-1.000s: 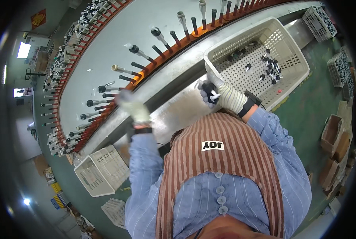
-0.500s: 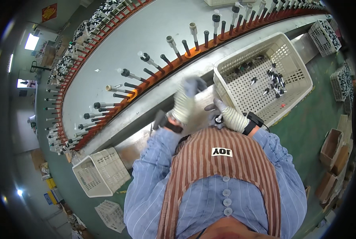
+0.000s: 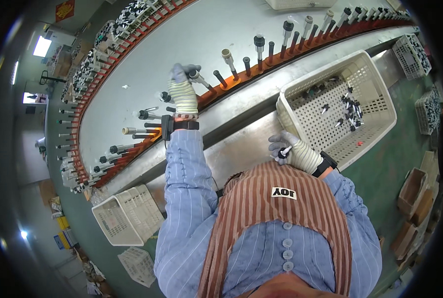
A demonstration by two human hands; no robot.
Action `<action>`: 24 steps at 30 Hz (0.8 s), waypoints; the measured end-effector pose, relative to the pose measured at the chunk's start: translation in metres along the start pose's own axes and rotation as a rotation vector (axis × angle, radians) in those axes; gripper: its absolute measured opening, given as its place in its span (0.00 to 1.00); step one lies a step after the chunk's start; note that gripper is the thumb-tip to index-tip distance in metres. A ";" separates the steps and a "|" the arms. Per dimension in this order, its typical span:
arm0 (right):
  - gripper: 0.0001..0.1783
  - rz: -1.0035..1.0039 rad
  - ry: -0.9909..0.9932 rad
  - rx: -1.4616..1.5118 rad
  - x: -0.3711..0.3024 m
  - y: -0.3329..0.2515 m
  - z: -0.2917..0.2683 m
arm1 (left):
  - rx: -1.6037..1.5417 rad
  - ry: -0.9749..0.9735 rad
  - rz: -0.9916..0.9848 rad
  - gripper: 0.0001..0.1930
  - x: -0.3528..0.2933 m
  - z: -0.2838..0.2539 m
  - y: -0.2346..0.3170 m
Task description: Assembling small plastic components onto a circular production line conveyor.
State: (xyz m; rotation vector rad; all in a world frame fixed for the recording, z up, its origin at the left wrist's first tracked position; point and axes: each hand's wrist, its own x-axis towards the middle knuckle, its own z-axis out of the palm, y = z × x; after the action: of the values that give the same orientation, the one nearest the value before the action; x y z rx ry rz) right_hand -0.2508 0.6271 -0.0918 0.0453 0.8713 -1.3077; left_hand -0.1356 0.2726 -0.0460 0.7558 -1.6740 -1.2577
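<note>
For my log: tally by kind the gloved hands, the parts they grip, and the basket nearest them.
Gloved hands: 2 (left hand, right hand)
Parts gripped: 2 (black-tipped part at the orange rack in the left fingers, small black-and-white part in the right)
Cream basket beside the right hand: 1
Total: 5

A factory assembly line. A long curved conveyor (image 3: 147, 64) carries rows of pegs on an orange rail (image 3: 281, 54). White plastic baskets (image 3: 338, 104) of small parts stand beside it on a green floor (image 3: 405, 144).
</note>
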 end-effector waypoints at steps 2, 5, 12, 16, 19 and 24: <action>0.28 0.005 0.056 -0.046 0.001 -0.004 0.006 | -0.161 0.257 0.086 0.30 -0.003 -0.009 0.005; 0.28 0.044 0.003 0.029 0.018 0.001 -0.013 | -0.114 0.259 0.184 0.32 0.000 -0.018 0.022; 0.27 0.094 -0.017 -0.014 0.027 -0.001 -0.002 | -0.092 0.189 0.090 0.33 -0.016 -0.058 0.011; 0.26 0.115 -0.023 -0.049 0.032 -0.002 -0.005 | 0.016 0.257 0.088 0.33 -0.018 -0.075 0.021; 0.26 0.124 0.008 -0.071 0.033 0.000 0.002 | -0.005 0.360 0.089 0.32 -0.023 -0.095 0.022; 0.27 0.128 -0.018 -0.065 0.033 0.007 0.012 | 0.193 0.389 -0.025 0.28 -0.029 -0.136 0.000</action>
State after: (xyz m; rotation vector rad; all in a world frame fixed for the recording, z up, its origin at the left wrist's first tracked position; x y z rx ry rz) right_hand -0.2385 0.5959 -0.1056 0.0382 0.8808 -1.1579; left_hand -0.0001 0.2415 -0.0412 1.0657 -1.4781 -0.9011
